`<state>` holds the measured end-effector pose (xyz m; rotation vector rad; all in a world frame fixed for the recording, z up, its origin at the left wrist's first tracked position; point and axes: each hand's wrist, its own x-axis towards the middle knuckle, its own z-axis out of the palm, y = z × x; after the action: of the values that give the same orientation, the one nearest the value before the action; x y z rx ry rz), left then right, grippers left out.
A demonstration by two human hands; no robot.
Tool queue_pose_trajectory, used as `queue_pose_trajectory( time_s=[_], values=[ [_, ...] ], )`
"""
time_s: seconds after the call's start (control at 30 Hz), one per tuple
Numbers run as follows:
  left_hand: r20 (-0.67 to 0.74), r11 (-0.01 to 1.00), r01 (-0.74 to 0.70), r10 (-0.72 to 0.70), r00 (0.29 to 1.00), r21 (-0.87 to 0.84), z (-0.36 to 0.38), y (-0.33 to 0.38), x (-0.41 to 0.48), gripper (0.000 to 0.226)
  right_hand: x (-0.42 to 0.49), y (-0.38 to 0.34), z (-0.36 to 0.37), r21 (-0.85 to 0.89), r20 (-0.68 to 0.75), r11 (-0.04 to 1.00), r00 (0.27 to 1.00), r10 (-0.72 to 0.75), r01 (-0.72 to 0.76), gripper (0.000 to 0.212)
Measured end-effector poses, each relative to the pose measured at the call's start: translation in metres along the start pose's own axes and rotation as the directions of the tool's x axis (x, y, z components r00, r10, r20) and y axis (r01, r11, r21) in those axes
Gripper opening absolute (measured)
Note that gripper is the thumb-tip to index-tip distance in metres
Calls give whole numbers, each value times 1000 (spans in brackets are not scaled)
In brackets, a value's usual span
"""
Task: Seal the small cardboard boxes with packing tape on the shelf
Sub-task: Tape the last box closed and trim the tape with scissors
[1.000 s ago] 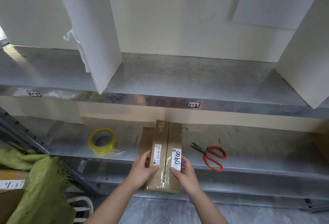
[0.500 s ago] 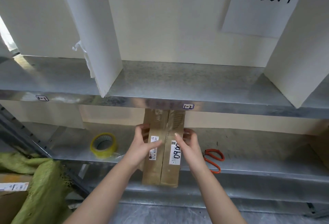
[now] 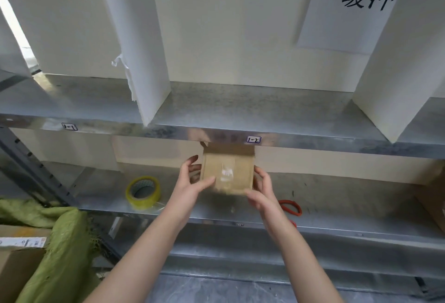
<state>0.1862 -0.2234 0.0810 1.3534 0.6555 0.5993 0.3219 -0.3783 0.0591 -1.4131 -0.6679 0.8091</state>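
Gripping the small cardboard box (image 3: 228,172) from either side, both hands hold it over the middle of the lower shelf (image 3: 337,196), its top edge just under the front lip of the upper shelf (image 3: 240,105). The left hand (image 3: 192,182) curls its fingers round the box's left side with the thumb laid across the near face. The right hand (image 3: 262,192) clasps the right side, thumb at the lower right corner. The box is blurred. A pale patch shows on its near face, but whether that is tape or a label cannot be told, nor whether its base touches the shelf.

Left of the hands, well apart from the box, a roll of packing tape (image 3: 143,190) stands tilted on the shelf. To the right lie red-handled scissors (image 3: 290,207), partly hidden by the right wrist. White dividers (image 3: 134,38) stand on the upper shelf, and a paper sign (image 3: 349,9) hangs at far right. At near left, green cloth (image 3: 60,237) drapes over a brown carton (image 3: 14,269).
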Motion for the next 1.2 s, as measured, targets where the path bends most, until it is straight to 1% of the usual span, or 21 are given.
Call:
queue_pose_trajectory(
  time_s=[0.03,0.1,0.17,0.2,0.27,0.33,0.4,0.5,0.57,0.63,0.7,0.8,0.83,0.87,0.9,0.93,0.97,1.0,1.03,1.1,1.2],
  values=[
    [43,1000,11,-12,999,12,-2,-8,-2,78,-1,3,1,-15,5,1000,1000,12,-12,75],
    [97,998,37,-41,994,43,-3,-22,-6,78,-3,8,1,-117,-58,993,998,17,-24,75],
    [86,995,92,-95,992,38,-3,-34,-10,83,-2,18,0,-238,-103,971,995,-12,-13,75],
    [68,991,125,-127,990,37,-3,-41,-10,91,-2,25,-1,-281,-101,960,995,-21,-8,78],
    [31,979,189,-192,981,72,-5,-56,-12,102,0,41,-2,-330,-82,944,997,-8,-19,91],
    [23,959,235,-242,970,160,-6,-71,-15,90,1,58,-2,-362,-71,931,997,25,-49,104],
    [21,934,267,-280,960,237,-6,-89,-19,72,-2,78,-2,-372,-50,926,998,48,-63,104],
    [19,915,289,-306,952,280,-7,-123,-25,52,-9,114,-1,-344,-35,934,996,87,-94,110],
    [22,912,291,-310,950,289,-6,-143,-27,43,-10,133,1,-329,-70,936,992,108,-126,117],
    [-1,908,296,-310,951,296,-6,-154,-24,36,-4,142,0,-354,-119,926,989,90,-127,116],
    [0,902,289,-305,953,320,-8,-156,-14,28,4,145,0,-389,-142,914,988,63,-114,109],
    [41,857,273,-322,946,438,-17,-148,-5,26,7,143,5,-425,-171,898,984,46,-115,101],
    [61,829,269,-340,938,491,-22,-145,-3,33,6,141,6,-419,-178,900,983,52,-124,101],
    [64,772,257,-358,932,581,-28,-142,-1,49,6,139,6,-402,-181,906,981,65,-134,102],
    [55,683,219,-355,933,697,-35,-140,2,69,7,137,6,-384,-181,913,981,73,-139,103],
    [56,562,148,-330,942,814,-43,-139,4,87,7,135,5,-373,-181,917,981,76,-140,105],
    [79,430,53,-284,956,901,-53,-138,7,96,8,133,5,-372,-179,917,981,78,-141,105],
    [120,308,-45,-229,966,950,-62,-136,11,98,9,131,5,-373,-178,917,981,79,-141,104],
    [165,218,-124,-181,969,968,-71,-132,14,96,9,129,6,-366,-181,920,980,79,-142,103],
    [226,137,-209,-124,966,968,-84,-124,22,89,8,125,8,-331,-200,933,977,75,-139,100],
    [257,120,-248,-67,964,961,-91,-110,29,86,4,122,7,-312,-226,942,973,49,-120,96]
  ],
)
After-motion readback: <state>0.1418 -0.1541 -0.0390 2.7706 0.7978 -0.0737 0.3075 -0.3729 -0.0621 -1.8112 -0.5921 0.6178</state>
